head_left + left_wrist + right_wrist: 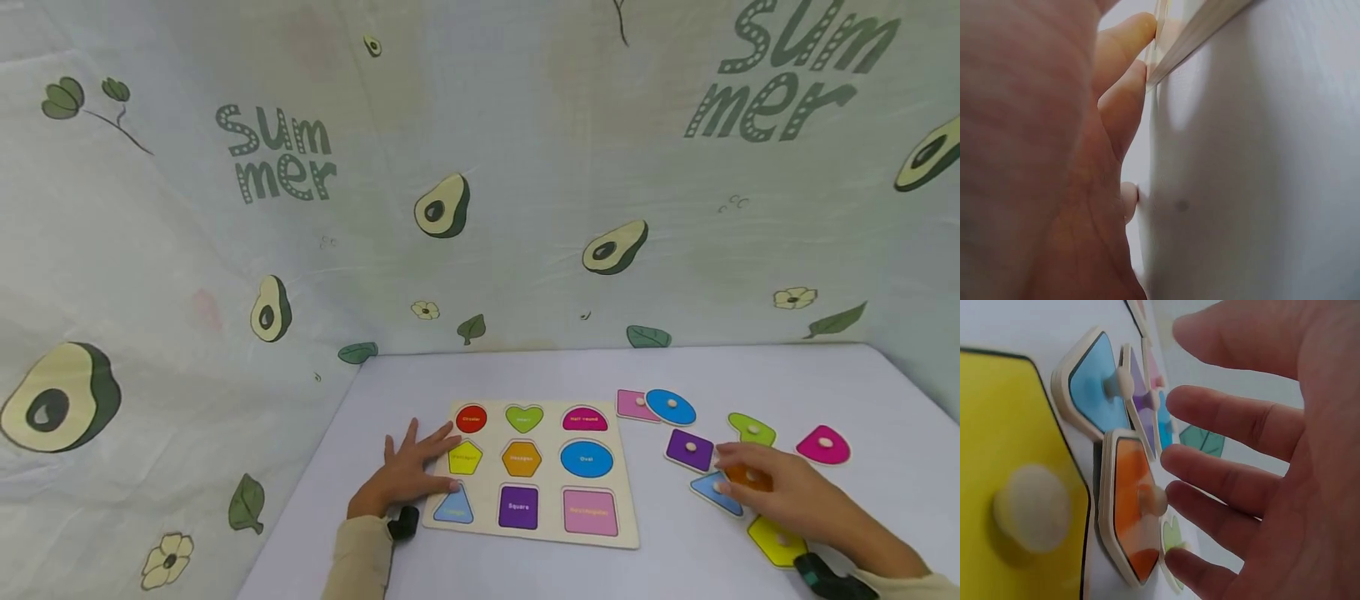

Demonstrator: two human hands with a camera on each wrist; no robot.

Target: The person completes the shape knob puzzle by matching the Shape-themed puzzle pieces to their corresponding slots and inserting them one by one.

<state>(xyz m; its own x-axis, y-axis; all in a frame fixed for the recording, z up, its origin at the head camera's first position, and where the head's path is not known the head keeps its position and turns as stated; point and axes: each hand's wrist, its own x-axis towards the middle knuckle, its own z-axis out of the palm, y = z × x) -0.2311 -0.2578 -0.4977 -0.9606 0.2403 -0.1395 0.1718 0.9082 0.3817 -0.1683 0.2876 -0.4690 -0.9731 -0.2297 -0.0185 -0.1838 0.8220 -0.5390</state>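
A wooden shape puzzle board (491, 525) with printed shapes lies on the white table. My left hand (405, 475) rests on its left edge with spread, straight fingers (1125, 47). On the right, my right hand (795, 487) hovers over loose knobbed pieces, its fingers (1229, 419) apart and holding nothing. Below it lie the orange hexagon piece (1129, 519), the blue triangle piece (716, 492) and the yellow pentagon piece (776, 542). Just beyond the fingertips sit the purple square piece (690, 450) and the green heart piece (752, 429).
A blue oval piece (671, 407) overlaps a pink rectangle piece (633, 405) near the board's upper right corner. The magenta half-round piece (823, 446) lies farther right. Behind the table (525, 375) hangs a printed cloth (525, 167).
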